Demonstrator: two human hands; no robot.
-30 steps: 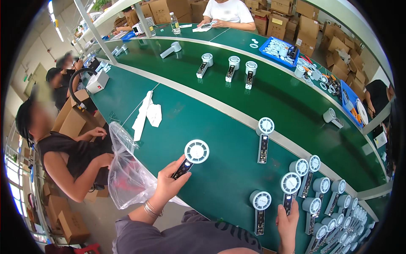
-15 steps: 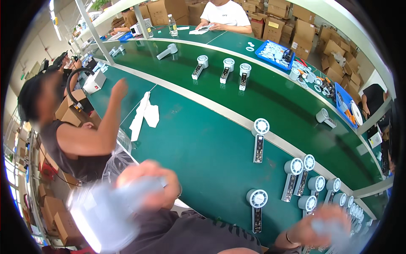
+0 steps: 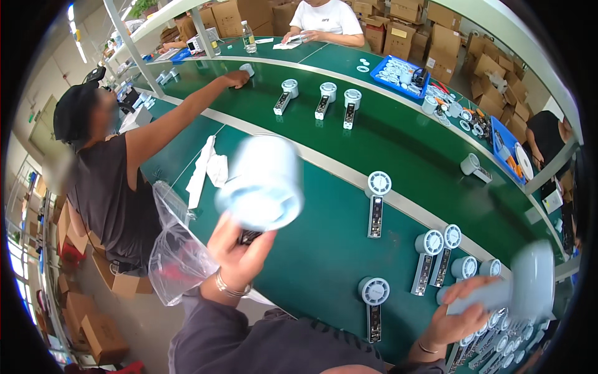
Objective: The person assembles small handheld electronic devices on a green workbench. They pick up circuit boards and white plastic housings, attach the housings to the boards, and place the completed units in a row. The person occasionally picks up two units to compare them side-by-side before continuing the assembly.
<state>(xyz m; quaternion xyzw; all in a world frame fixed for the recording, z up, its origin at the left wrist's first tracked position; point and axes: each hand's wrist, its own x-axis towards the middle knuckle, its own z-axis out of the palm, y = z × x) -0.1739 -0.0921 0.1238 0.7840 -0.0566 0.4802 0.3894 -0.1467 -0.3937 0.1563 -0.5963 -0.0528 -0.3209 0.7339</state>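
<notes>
In front of me, my left hand [image 3: 240, 252] grips a pale blue handheld fan [image 3: 265, 181] by its handle, the round head up and blurred by motion. At the lower right, my right hand [image 3: 458, 315] is closed round the handle of a second handheld fan [image 3: 534, 280], its head pointing right. This one hovers over a crowd of similar fans [image 3: 501, 343] at the bench's right end. Closer to the middle, a fan with its circuit board bare in the handle [image 3: 374, 311] lies on the green bench, and another [image 3: 375, 206] lies farther back.
Beyond a metal rail runs a green conveyor [image 3: 274, 134] carrying several fans [image 3: 326, 100]. A co-worker [image 3: 112, 156] stands at my left, arm stretched over it. White cloths [image 3: 202, 171] lie on the bench, and a clear plastic bag [image 3: 177, 249] hangs at its left edge. Blue trays [image 3: 402, 78] hold parts across the conveyor.
My left hand has swung up and its fan now stands raised before me. My right hand's fan has lifted into clearer view. The co-worker's arm has reached out to a fan on the conveyor.
</notes>
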